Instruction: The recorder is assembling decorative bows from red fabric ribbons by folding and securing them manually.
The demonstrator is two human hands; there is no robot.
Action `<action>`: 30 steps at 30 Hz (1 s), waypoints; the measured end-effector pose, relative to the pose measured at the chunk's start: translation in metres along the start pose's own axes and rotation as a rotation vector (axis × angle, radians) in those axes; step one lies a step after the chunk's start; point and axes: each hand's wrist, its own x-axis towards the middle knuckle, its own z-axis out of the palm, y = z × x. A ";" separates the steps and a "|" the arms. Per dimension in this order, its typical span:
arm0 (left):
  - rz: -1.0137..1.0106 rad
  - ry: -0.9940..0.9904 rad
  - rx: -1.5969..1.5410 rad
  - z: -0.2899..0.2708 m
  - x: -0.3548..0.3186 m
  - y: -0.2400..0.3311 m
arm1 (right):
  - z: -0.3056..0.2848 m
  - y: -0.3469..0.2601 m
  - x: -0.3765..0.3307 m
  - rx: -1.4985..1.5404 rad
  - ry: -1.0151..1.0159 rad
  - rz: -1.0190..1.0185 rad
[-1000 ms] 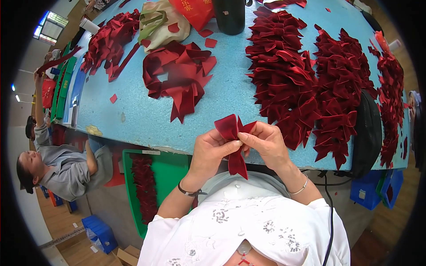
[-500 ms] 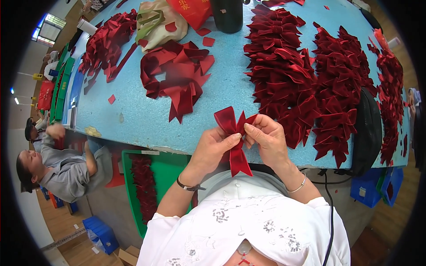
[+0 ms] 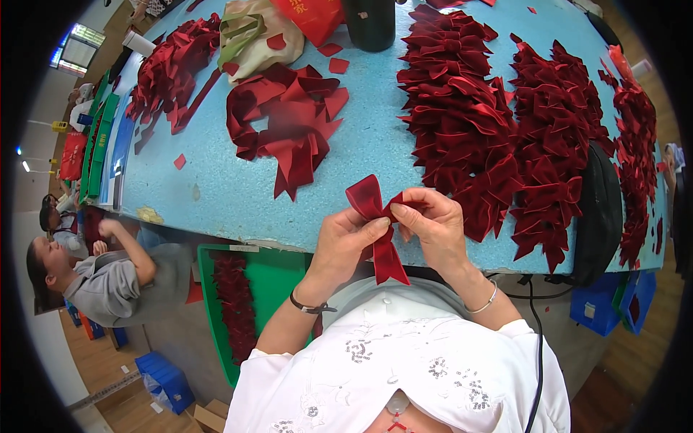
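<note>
The step in hand looks to be shaping a dark red velvet ribbon bow (image 3: 388, 261), held up just over the near edge of the blue table (image 3: 372, 137). The left hand (image 3: 339, 249) pinches the bow near its middle between thumb and fingers, one loop standing up above the grip and a notched tail hanging below. The right hand (image 3: 434, 225) pinches the ribbon just beside that middle, thumb against forefinger, fingertips close to the left thumb. Whether a knot or band sits at the centre cannot be told, since the fingers cover it. The next move seems to call for a steady left pinch, so the gathers do not slip, while the right hand draws its side out evenly. To the right lies a thick row of bows (image 3: 458, 130); farther left on the table is a loose ribbon heap (image 3: 299, 119).
</note>
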 end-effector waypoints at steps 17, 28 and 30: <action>-0.049 0.023 -0.071 -0.006 0.006 -0.004 | 0.004 -0.001 0.001 0.093 0.083 0.055; -0.025 0.042 -0.085 -0.008 -0.004 -0.003 | -0.004 -0.008 0.001 0.244 0.166 -0.055; -0.028 0.043 -0.106 -0.009 -0.005 -0.002 | 0.000 -0.014 -0.002 0.235 0.169 -0.088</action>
